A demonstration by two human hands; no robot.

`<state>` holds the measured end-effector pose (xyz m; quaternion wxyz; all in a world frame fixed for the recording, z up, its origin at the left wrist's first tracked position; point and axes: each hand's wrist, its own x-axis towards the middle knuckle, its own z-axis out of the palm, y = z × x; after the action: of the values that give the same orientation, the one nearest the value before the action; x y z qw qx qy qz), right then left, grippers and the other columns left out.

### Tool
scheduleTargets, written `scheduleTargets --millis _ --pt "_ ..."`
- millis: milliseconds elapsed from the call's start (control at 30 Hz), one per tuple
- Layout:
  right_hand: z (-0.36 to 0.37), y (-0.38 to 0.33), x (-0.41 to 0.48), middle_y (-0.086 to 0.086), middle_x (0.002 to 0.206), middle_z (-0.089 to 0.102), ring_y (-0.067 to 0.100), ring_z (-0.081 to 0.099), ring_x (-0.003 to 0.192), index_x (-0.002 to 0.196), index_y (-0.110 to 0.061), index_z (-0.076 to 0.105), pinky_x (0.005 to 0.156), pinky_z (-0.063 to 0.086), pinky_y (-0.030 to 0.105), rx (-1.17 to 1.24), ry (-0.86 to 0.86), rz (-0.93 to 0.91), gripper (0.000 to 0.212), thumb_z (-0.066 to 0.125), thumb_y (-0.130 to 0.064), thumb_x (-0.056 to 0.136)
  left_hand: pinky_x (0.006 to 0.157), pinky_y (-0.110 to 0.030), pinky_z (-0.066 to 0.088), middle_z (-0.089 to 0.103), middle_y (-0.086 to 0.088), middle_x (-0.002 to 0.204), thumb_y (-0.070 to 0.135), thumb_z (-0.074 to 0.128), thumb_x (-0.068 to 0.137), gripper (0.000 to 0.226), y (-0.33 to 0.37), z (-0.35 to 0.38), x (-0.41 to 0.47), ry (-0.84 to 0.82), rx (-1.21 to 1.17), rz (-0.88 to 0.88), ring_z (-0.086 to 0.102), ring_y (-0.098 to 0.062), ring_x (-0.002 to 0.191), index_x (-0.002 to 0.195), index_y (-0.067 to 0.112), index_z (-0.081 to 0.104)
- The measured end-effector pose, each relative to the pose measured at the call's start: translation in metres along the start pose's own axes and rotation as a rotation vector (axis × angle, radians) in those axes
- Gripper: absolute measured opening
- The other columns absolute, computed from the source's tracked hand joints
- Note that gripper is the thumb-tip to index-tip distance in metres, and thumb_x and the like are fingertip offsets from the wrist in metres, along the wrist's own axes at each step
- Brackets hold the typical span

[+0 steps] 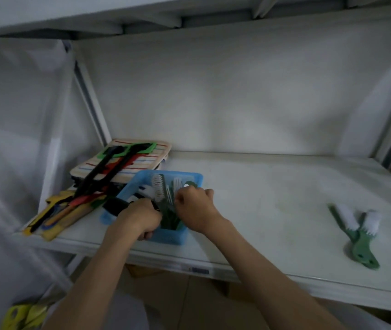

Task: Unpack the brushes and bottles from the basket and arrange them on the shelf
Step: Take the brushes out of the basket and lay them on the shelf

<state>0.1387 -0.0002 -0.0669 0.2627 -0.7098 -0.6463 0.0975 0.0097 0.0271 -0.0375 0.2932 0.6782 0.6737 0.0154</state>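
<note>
A blue plastic basket (191, 177) sits near the front left of the white shelf (273, 191). It holds several green-handled brushes with white bristles (160, 190). My left hand (139, 216) is closed on the basket's near-left edge. My right hand (195, 207) is inside the basket with its fingers closed around the green brush handles. Two green brushes (358, 231) lie crossed on the shelf at the right, bristles pointing away. No bottle is in view.
A pile of striped cloths with black, green and red long-handled tools (118, 163) lies left of the basket. Yellow and orange tools (54, 215) rest at the shelf's front left corner. Another shelf (94, 15) runs overhead. A yellow object (23, 315) lies below.
</note>
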Motion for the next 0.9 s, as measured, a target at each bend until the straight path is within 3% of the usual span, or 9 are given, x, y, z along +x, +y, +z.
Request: scheduleTargets --millis 167,267,400,567,667,767,833,900 --pt "0.017 -0.008 0.009 0.013 0.112 0.062 0.032 0.051 0.112 0.103 -0.01 0.061 0.096 0.026 0.044 -0.158 -0.104 0.047 0.02 0.051 -0.02 0.09 0.041 -0.02 0.035 0.067 -0.004 0.066 0.028 0.051 0.095 0.028 -0.004 -0.002 0.019 -0.029 -0.022 0.027 0.049 -0.014 0.045 0.095 0.006 0.068" --pt "0.018 -0.011 0.011 0.013 0.116 0.06 0.032 0.045 0.118 0.104 -0.01 0.06 0.098 0.026 0.046 -0.154 -0.133 0.069 0.02 0.051 -0.023 0.092 0.042 -0.019 0.035 0.068 -0.003 0.067 0.035 0.055 0.093 0.031 -0.009 -0.004 0.026 -0.037 -0.043 0.069 0.049 -0.012 0.046 0.095 0.008 0.07" --pt "0.017 -0.016 0.014 0.012 0.117 0.058 0.032 0.043 0.119 0.092 -0.016 0.049 0.099 0.024 0.047 -0.1 -0.184 0.11 0.005 0.05 -0.021 0.09 0.044 -0.021 0.033 0.056 0.001 0.048 0.033 0.059 0.093 0.028 -0.011 0.0 0.029 -0.029 -0.124 0.125 0.044 -0.013 0.041 0.071 0.015 0.062" --pt "0.018 -0.018 0.015 0.007 0.092 0.053 0.031 0.053 0.109 0.086 -0.016 0.047 0.099 0.022 0.047 -0.136 -0.21 0.102 0.012 0.053 -0.027 0.088 0.036 -0.017 0.03 0.052 -0.001 0.048 0.023 0.061 0.092 0.027 -0.011 -0.002 0.028 0.002 -0.179 0.089 0.042 -0.011 0.037 0.067 0.013 0.059" --pt "0.017 -0.02 0.015 0.004 0.088 0.052 0.027 0.056 0.097 0.088 -0.014 0.048 0.097 0.022 0.045 0.027 -0.133 0.171 0.009 0.051 -0.022 0.084 0.04 -0.016 0.035 0.056 -0.004 0.058 0.019 0.056 0.094 0.019 -0.008 -0.006 0.025 0.036 -0.251 0.114 0.047 -0.014 0.044 0.076 0.014 0.061" --pt "0.001 -0.017 0.013 0.003 0.081 0.057 0.026 0.053 0.081 0.077 -0.014 0.056 0.09 0.027 0.039 0.277 0.017 0.308 0.007 0.051 -0.018 0.081 0.06 -0.026 0.043 0.058 -0.004 0.063 0.014 0.055 0.094 0.025 -0.002 -0.01 0.025 0.116 -0.45 0.234 0.053 -0.018 0.058 0.07 0.018 0.06" --pt "-0.017 -0.008 0.011 0.005 0.076 0.063 0.028 0.059 0.079 0.07 -0.013 0.062 0.09 0.038 0.037 0.469 0.135 0.416 0.012 0.053 -0.014 0.078 0.062 -0.031 0.039 0.054 0.002 0.055 0.017 0.056 0.094 0.032 0.008 -0.011 0.021 0.157 -0.554 0.332 0.05 -0.018 0.056 0.063 0.02 0.058" --pt "-0.038 0.01 0.007 0.009 0.069 0.066 0.028 0.065 0.073 0.068 -0.008 0.07 0.076 0.054 0.036 0.672 0.27 0.498 0.012 0.059 -0.009 0.074 0.056 -0.028 0.034 0.052 0.005 0.051 0.02 0.056 0.095 0.036 0.021 -0.008 0.015 0.169 -0.604 0.411 0.047 -0.015 0.052 0.059 0.02 0.057"
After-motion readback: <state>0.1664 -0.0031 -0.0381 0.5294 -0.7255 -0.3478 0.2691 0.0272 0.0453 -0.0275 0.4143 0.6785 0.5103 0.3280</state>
